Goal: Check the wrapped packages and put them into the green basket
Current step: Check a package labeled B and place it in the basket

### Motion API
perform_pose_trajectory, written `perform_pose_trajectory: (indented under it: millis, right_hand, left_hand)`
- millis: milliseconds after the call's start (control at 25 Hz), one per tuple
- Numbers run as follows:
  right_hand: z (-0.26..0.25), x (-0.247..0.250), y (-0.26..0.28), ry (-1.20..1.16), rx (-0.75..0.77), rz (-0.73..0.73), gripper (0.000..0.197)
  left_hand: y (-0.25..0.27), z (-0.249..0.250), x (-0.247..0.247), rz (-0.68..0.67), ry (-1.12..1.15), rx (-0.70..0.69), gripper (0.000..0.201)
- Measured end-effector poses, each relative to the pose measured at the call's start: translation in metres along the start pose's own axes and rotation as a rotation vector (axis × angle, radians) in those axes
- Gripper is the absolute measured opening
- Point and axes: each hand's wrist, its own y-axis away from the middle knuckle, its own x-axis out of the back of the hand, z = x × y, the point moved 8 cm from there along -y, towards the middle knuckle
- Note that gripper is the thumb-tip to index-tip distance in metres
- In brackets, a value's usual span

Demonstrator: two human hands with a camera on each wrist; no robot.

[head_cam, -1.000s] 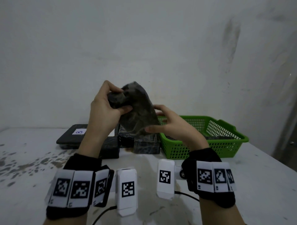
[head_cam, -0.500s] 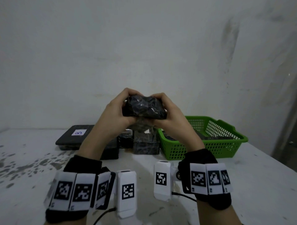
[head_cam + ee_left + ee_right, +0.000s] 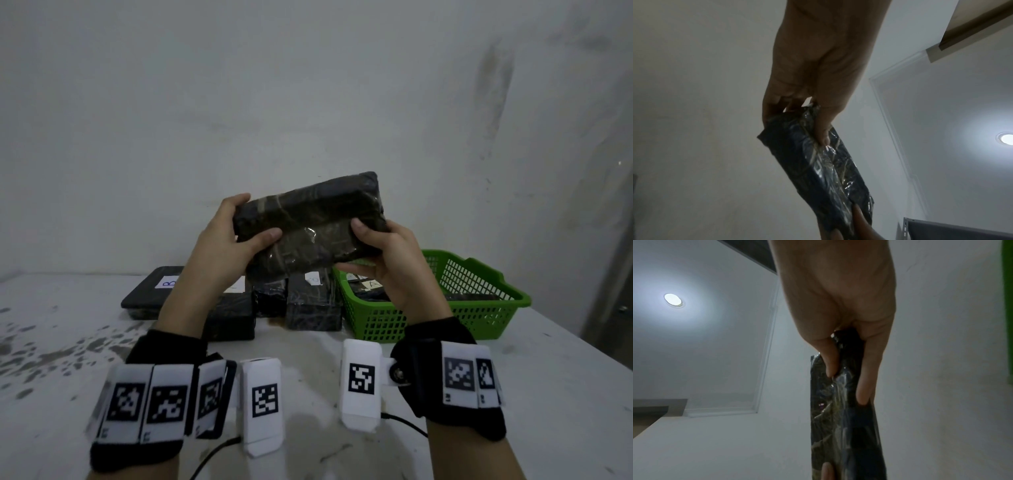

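Wrapped package point(image 3: 310, 224) pinched by left hand point(image 3: 219, 253) and right hand point(image 3: 394, 260); the wrist views seemingly add glossy film.

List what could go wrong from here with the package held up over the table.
1. The wrapped package is held only at its two ends, by the left hand and the right hand; its glossy film may slip in the fingers.
2. It hangs above the packages on the table, so a drop would likely land on them.
3. The green basket already holds packages, so this one may sit high or tilted.
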Motion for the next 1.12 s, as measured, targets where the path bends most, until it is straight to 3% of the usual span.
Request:
perform_pose_trajectory:
  millis: [80,200,320,440,560,640,720,760,800,920,960,1040,1120]
  right_hand:
    - [0.001,0.002,-0.001,0.072,-0.003,0.000,0.038]
    - [-0.006,0.005,0.000,0.267,0.108,0.025,0.038]
    - [-0.010,0.008,0.001,0.268,0.159,0.034,0.041]
    - [-0.008,0.008,-0.001,0.211,0.118,0.011,0.059]
    - [0.000,0.005,0.000,0.207,-0.023,0.007,0.079]
    - [0.007,0.006,-0.001,0.148,-0.118,0.020,0.067]
    - [0.005,0.004,-0.001,0.046,-0.077,0.020,0.031]
    - [0.003,0.006,-0.003,-0.031,-0.040,0.045,0.016]
    - [-0.001,0.009,-0.003,-0.100,0.005,0.060,0.019]
    - [-0.016,0.012,-0.002,-0.191,0.121,0.047,0.036]
    - [-0.020,0.012,0.000,-0.180,0.144,0.031,0.041]
    - [-0.023,0.013,0.000,-0.130,0.170,0.032,0.054]
    - [-0.019,0.011,-0.003,-0.119,0.141,0.025,0.061]
  left_hand:
    - [-0.001,0.003,0.003,0.045,0.020,-0.012,0.054]
    - [-0.001,0.007,0.004,0.044,0.019,-0.039,0.037]
    - [0.001,0.013,0.006,0.040,0.004,-0.099,0.025]
    - [0.003,0.018,0.002,0.008,-0.004,-0.139,0.024]
    - [0.005,0.024,-0.004,-0.029,0.019,-0.186,0.034]
    - [0.006,0.031,-0.004,-0.015,0.021,-0.257,0.044]
    - [0.010,0.037,-0.006,-0.035,0.027,-0.293,0.050]
    - [0.011,0.037,-0.010,-0.068,0.019,-0.274,0.051]
    - [0.011,0.033,-0.015,-0.116,0.014,-0.218,0.060]
    - [0.008,0.017,-0.029,-0.249,0.187,0.003,0.132]
    - [0.007,0.012,-0.030,-0.240,0.254,0.074,0.142]
    - [0.003,0.003,-0.028,-0.181,0.289,0.173,0.133]
    - [0.001,0.001,-0.025,-0.113,0.286,0.174,0.108]
